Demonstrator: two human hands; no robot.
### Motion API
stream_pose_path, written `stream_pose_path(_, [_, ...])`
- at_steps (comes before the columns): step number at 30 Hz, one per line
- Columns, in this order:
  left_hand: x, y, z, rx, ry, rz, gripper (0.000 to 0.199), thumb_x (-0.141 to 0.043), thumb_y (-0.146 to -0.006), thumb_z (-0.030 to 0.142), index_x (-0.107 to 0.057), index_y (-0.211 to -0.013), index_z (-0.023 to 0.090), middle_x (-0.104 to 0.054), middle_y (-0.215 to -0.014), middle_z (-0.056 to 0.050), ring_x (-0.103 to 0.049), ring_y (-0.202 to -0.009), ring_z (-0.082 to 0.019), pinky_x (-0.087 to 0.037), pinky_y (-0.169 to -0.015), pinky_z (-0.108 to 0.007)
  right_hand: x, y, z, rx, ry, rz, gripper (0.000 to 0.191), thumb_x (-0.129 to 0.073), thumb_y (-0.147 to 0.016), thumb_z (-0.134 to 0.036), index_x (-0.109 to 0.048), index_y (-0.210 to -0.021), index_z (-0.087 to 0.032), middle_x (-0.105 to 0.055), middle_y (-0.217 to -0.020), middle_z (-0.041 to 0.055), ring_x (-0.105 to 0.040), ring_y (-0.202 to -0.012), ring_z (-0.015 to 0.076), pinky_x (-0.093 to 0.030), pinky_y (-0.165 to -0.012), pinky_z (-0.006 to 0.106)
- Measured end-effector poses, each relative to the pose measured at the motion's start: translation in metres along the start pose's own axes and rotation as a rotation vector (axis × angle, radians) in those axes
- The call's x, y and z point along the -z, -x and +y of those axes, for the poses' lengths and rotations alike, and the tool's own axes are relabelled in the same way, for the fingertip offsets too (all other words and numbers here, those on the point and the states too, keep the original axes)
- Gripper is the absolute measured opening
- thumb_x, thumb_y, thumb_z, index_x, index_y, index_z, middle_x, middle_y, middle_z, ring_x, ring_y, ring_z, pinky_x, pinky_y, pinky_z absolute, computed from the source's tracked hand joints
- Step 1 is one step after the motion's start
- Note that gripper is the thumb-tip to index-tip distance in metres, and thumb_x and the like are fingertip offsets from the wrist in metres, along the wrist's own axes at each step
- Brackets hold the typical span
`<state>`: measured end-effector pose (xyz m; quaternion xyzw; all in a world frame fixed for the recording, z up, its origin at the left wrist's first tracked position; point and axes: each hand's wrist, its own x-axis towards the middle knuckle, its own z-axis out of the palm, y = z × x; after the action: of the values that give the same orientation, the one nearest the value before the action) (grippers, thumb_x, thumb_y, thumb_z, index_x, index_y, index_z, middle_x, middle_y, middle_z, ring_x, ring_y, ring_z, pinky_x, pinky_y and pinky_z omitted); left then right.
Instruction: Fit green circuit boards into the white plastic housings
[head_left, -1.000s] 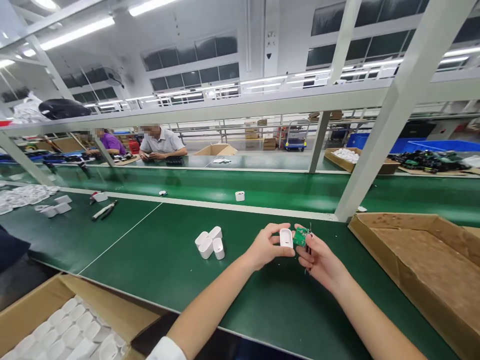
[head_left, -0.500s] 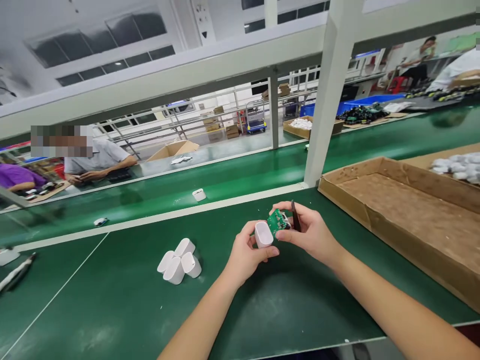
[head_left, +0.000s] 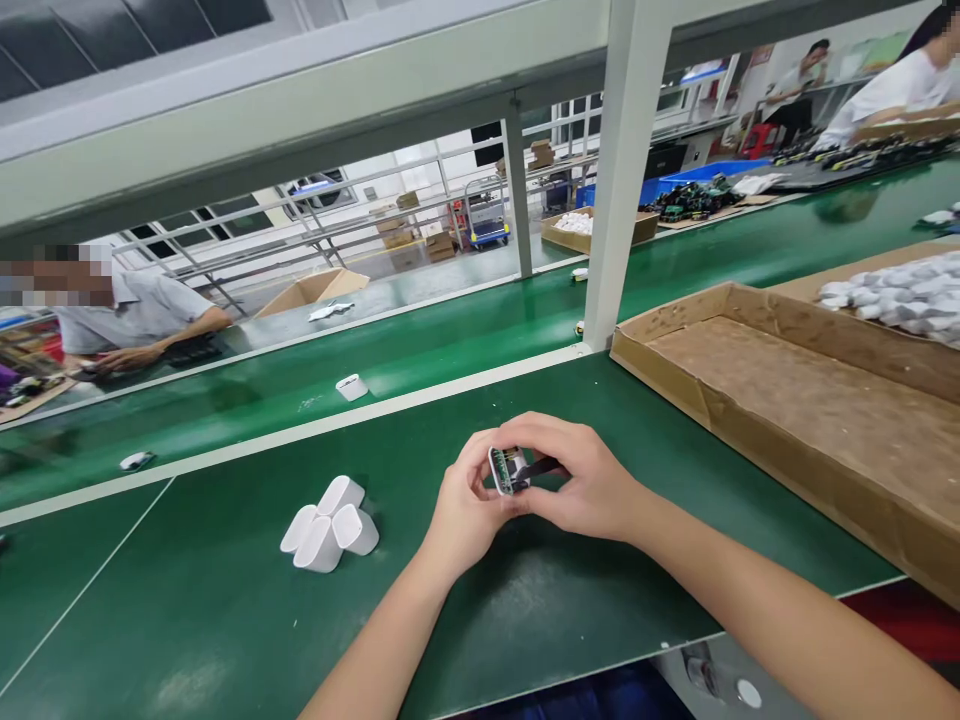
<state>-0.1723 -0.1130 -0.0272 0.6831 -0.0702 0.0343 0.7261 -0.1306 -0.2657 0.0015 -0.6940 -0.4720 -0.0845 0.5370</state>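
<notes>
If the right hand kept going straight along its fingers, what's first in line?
The right hand would probably meet the left hand first, wrapped around the white housing; they look close to touching, depth unclear.

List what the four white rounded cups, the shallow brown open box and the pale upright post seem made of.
White rounded cups: probably moulded plastic, satin; smooth, seamless walls suggest it.
Shallow brown box: cardboard, matt; its walls look creased and folded.
Pale upright post: likely painted metal, smooth, given its straight edges and even coat, though the paint hides what lies beneath.
</notes>
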Motion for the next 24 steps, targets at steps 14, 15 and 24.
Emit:
stream_pose_path(14, [0.001,0.001,0.009,-0.149,-0.308,0.144,0.051,-0.053,-0.054,-0.005,-0.067,-0.096,0.022,-0.056,-0.107,-0.003,-0.059,-0.087,-0.016,-0.050,-0.056,-0.018,-0.012,0.006,0.006,0.111,0.270,-0.029,0.038,-0.057,-0.076,-0.005,-0.055,-0.108,-0.025,-0.061,-0.113,0.0027,-0.062,-0.087,0.0129,-0.048,-0.065,0.021])
stream_pose_path(15, [0.000,0.001,0.009,-0.147,-0.305,0.156,0.048,-0.054,-0.055,-0.004,-0.067,-0.094,0.021,-0.056,-0.106,-0.003,-0.059,-0.085,-0.016,-0.050,-0.056,-0.018,-0.011,0.005,0.005,0.118,0.276,-0.038,0.037,-0.059,-0.076,-0.007,-0.054,-0.108,-0.025,-0.061,-0.113,0.0031,-0.062,-0.085,0.0129,-0.048,-0.063,0.021])
stream_pose_path(24, [0.003,-0.001,0.004,-0.200,-0.245,0.148,0.035,-0.064,-0.062,0.007,-0.066,-0.094,0.022,-0.054,-0.105,-0.003,-0.058,-0.086,-0.015,-0.050,-0.058,-0.019,-0.006,0.005,0.004,0.201,0.333,-0.024,0.032,-0.059,-0.082,-0.015,-0.052,-0.113,-0.022,-0.061,-0.116,0.0053,-0.063,-0.090,0.0122,-0.050,-0.063,0.019])
